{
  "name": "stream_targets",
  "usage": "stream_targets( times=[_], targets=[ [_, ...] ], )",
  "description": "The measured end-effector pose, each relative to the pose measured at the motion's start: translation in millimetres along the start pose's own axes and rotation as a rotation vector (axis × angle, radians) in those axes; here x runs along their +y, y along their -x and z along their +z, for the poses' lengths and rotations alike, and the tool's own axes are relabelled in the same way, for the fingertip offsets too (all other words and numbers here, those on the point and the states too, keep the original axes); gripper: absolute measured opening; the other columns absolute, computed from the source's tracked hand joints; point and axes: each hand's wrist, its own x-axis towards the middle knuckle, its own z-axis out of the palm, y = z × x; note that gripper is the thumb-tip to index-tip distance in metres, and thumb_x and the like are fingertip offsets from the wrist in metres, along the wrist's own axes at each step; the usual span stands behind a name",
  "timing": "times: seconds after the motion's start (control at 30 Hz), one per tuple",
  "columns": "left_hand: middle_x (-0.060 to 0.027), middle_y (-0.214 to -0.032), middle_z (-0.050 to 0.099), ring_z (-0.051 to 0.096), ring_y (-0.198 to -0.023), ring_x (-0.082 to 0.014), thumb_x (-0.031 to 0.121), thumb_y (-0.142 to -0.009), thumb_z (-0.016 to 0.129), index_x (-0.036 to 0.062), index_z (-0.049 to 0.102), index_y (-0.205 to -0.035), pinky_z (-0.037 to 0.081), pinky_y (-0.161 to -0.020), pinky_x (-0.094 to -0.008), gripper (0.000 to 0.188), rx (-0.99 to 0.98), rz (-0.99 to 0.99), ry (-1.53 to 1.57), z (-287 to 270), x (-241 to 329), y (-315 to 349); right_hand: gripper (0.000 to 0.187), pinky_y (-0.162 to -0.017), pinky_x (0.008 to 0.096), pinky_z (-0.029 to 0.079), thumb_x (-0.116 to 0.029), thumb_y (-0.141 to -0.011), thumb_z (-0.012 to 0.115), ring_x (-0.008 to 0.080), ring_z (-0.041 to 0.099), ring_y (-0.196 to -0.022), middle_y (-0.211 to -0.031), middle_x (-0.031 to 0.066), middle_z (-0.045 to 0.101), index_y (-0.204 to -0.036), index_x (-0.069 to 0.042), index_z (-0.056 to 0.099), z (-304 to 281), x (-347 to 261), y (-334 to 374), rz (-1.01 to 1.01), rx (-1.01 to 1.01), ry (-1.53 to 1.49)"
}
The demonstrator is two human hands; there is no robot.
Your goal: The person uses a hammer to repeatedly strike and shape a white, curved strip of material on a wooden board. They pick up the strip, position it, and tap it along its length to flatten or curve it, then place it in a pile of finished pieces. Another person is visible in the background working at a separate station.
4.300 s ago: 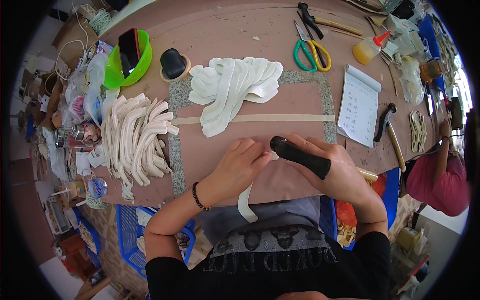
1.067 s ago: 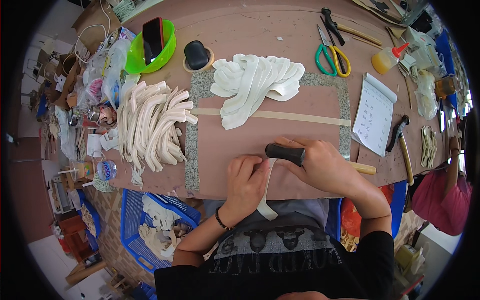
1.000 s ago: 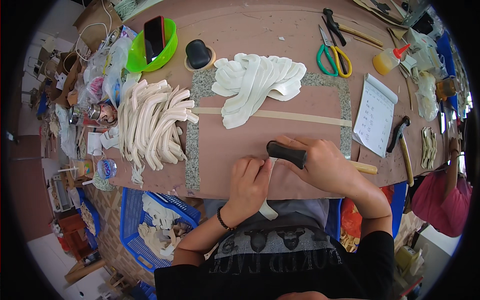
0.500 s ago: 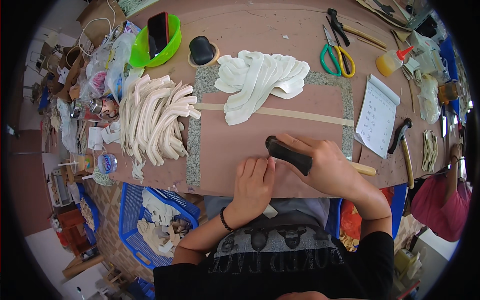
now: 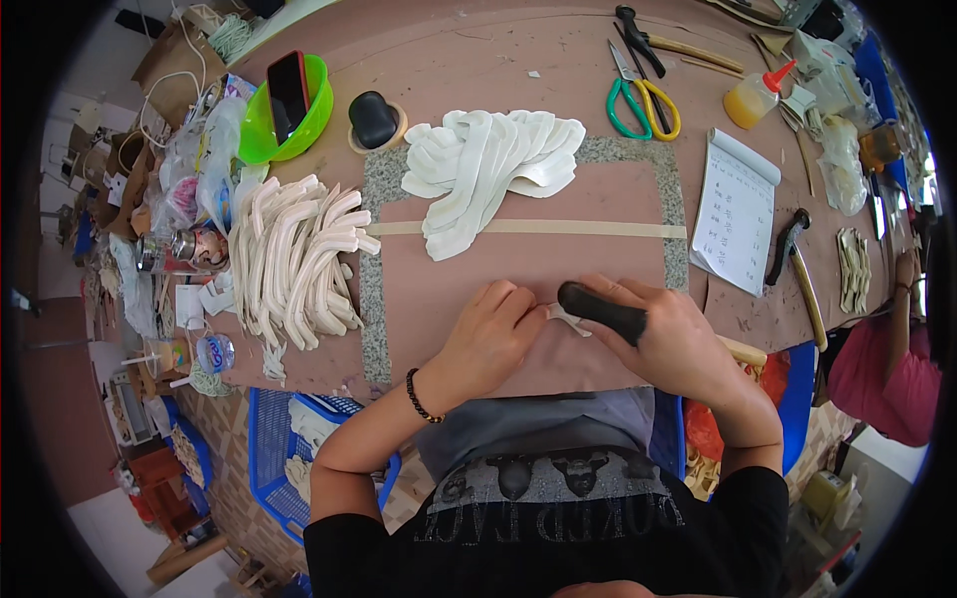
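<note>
My right hand (image 5: 680, 337) is closed around a hammer, whose dark head (image 5: 604, 313) shows beyond my fingers and whose pale wooden handle (image 5: 743, 351) sticks out behind the hand. Against the brown work mat, my left hand (image 5: 486, 335) pinches one end of a small white strip (image 5: 570, 321). Part of that strip lies beneath the hammer head, so its full shape is hidden. Farther up the mat sits a fanned pile of flat white strips (image 5: 488, 164). A larger heap of cream, ridged strips (image 5: 294, 259) lies to the left.
A green bowl (image 5: 321, 105) holding a phone (image 5: 288, 95) stands at the far left, beside a black rounded object (image 5: 374, 120). Scissors (image 5: 643, 100), a glue bottle (image 5: 753, 103), a notepad (image 5: 736, 209) and another hammer (image 5: 805, 284) lie rightward. A blue basket (image 5: 264, 448) is below.
My left hand has shifted up and its wrist has turned. The hammer head has moved slightly right, and the white strip now shows between the hands. The whole view has shifted a little.
</note>
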Motion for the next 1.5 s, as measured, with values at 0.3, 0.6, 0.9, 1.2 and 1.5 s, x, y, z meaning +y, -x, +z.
stream_targets(
  times=[0.3,0.6,0.9,1.2,1.5],
  targets=[
    [-0.0157,-0.108,0.061,0.060,-0.101,-0.0311,0.003,-0.083,0.065,-0.0083,0.067,-0.112,0.053,-0.085,-0.0404,0.031,-0.106,0.047,-0.134,-11,18,-1,0.050,-0.072,0.0492,0.057,-0.008,-0.084,0.065,0.0414,0.069,-0.081,-0.094,0.0211,0.070,-0.133,-0.004,0.062,-3,-6,-6,0.024,0.027,-0.043],
    [-0.0135,-0.109,0.061,0.060,-0.103,-0.0298,0.007,-0.081,0.064,-0.0082,0.066,-0.119,0.051,-0.084,-0.0405,0.041,-0.104,0.034,-0.222,-7,20,17,0.045,-0.070,0.0467,0.057,-0.010,-0.085,0.068,0.0386,0.071,-0.080,-0.092,0.0190,0.071,-0.129,-0.002,0.064,0,-6,-15,-0.021,0.037,0.000],
    [-0.0131,-0.113,0.062,0.060,-0.105,-0.0285,0.007,-0.080,0.066,-0.0061,0.067,-0.118,0.048,-0.085,-0.0382,0.041,-0.074,-0.002,-0.255,-11,23,27,0.044,-0.071,0.0480,0.058,-0.011,-0.084,0.070,0.0403,0.070,-0.083,-0.095,0.0183,0.071,-0.127,-0.005,0.065,2,-11,-21,-0.084,0.018,-0.020],
    [-0.0100,-0.109,0.061,0.060,-0.103,-0.0261,0.008,-0.082,0.065,-0.0044,0.068,-0.119,0.042,-0.093,-0.0416,0.039,-0.031,-0.075,-0.202,-16,23,39,0.041,-0.070,0.0482,0.056,-0.006,-0.083,0.070,0.0397,0.069,-0.081,-0.094,0.0182,0.071,-0.123,-0.006,0.067,2,-16,-29,-0.126,-0.022,0.006],
    [-0.0098,-0.105,0.062,0.061,-0.100,-0.0255,0.005,-0.083,0.069,-0.0032,0.070,-0.111,0.041,-0.092,-0.0420,0.030,0.110,-0.164,-0.174,-10,28,53,0.040,-0.071,0.0444,0.057,-0.010,-0.083,0.073,0.0375,0.070,-0.084,-0.097,0.0165,0.069,-0.122,-0.005,0.065,9,-34,-32,-0.182,-0.104,0.057]
  ],
)
